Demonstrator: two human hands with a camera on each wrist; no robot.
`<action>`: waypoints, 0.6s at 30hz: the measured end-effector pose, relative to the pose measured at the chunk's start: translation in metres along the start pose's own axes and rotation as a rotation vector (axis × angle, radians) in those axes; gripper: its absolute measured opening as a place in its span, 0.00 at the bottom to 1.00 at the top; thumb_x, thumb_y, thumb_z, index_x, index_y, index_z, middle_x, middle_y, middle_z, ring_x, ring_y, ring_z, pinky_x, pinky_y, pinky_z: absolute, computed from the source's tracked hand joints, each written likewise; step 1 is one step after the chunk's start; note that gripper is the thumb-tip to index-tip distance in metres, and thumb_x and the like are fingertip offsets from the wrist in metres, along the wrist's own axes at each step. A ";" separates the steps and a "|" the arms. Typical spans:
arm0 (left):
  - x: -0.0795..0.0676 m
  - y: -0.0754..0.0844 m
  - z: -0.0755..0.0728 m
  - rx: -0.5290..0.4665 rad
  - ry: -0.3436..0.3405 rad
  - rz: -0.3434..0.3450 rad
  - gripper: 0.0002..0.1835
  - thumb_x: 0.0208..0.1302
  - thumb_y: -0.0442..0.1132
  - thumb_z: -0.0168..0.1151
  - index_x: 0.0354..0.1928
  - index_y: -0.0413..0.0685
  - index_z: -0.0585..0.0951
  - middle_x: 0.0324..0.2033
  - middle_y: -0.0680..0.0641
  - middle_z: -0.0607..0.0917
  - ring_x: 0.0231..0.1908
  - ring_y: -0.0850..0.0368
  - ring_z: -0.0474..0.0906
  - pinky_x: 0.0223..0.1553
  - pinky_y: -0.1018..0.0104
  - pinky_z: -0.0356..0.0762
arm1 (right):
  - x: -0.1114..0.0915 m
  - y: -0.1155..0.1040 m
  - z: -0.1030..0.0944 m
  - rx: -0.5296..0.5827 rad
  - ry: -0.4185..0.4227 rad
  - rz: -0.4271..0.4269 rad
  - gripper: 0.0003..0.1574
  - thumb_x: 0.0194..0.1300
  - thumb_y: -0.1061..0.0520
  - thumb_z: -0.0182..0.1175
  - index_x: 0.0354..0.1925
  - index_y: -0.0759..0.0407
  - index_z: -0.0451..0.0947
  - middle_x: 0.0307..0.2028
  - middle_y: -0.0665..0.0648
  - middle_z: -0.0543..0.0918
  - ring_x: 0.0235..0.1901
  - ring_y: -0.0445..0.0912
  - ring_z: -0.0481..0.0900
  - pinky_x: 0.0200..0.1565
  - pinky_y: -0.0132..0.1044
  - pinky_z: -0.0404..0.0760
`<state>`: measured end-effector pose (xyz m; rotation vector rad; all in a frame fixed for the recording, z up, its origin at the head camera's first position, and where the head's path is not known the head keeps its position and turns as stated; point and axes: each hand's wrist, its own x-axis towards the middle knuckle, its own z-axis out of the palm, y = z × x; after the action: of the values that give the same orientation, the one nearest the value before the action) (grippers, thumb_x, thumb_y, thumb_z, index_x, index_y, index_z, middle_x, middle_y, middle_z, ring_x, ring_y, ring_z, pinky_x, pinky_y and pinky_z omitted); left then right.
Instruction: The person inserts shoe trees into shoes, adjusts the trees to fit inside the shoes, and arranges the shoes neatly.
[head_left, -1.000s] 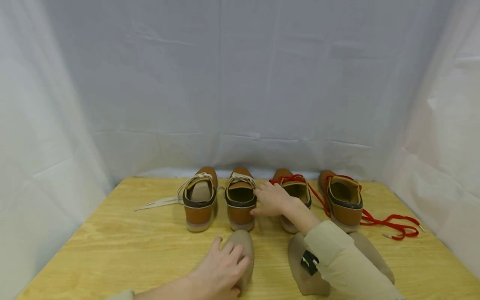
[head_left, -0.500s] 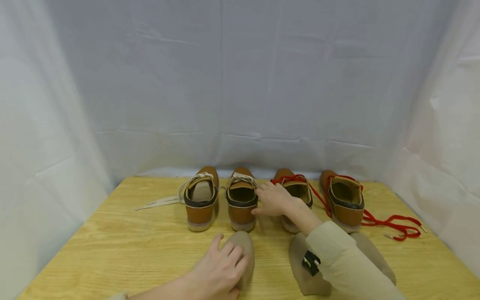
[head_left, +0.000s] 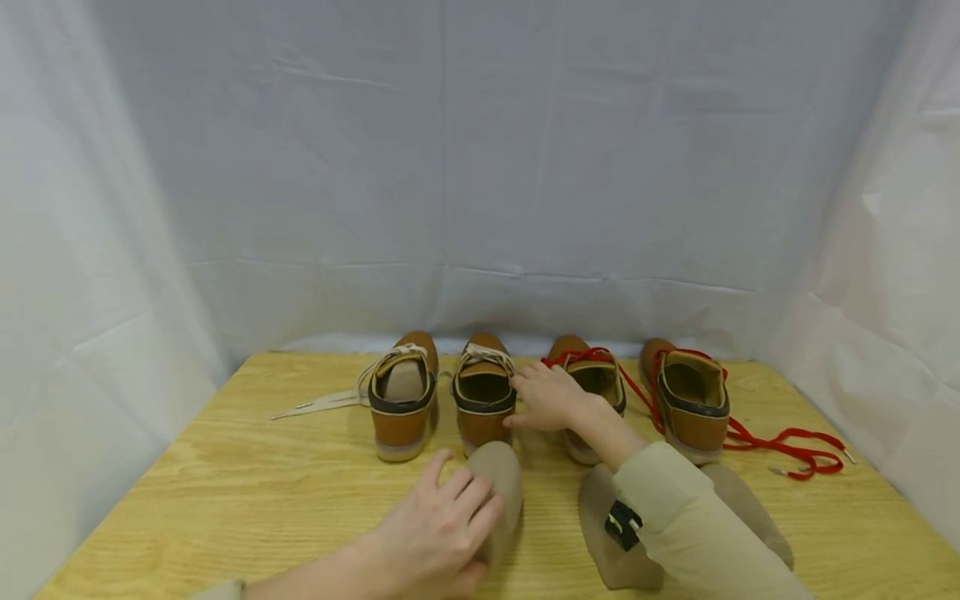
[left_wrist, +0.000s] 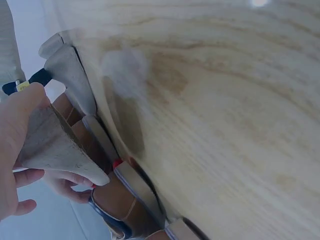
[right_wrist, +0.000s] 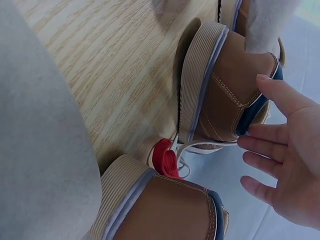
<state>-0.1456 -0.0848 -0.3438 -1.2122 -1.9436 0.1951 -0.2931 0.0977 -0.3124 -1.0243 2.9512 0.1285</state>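
My left hand grips a beige insole, thumb on one side and fingers on the other. In the left wrist view the insole is lifted off the table, its toe end toward the shoes. My right hand is at the right side of a brown shoe with beige laces. In the right wrist view its thumb lies near the heel and its fairly straight fingers meet the dark collar. That shoe's inside looks dark. Left of it, another beige-laced shoe has an insole inside.
Two brown shoes with red laces stand to the right, one partly behind my right arm, the other farther right. Loose red laces trail beyond. Two insoles lie under my right forearm. White sheeting surrounds the wooden table.
My left hand has lifted the insole and moved it slightly forward toward the second shoe's heel. The right hand has stayed at the shoe.
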 end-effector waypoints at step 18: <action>0.011 -0.013 -0.005 -0.045 -0.007 -0.015 0.28 0.34 0.54 0.63 0.38 0.44 0.77 0.35 0.46 0.77 0.32 0.52 0.73 0.40 0.55 0.72 | 0.000 0.002 0.002 -0.004 0.010 -0.001 0.39 0.61 0.37 0.57 0.60 0.61 0.69 0.59 0.59 0.70 0.61 0.54 0.63 0.59 0.54 0.61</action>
<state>-0.1537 -0.0840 -0.3277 -1.2276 -1.9723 0.1488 -0.2944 0.0993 -0.3138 -1.0296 2.9608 0.1299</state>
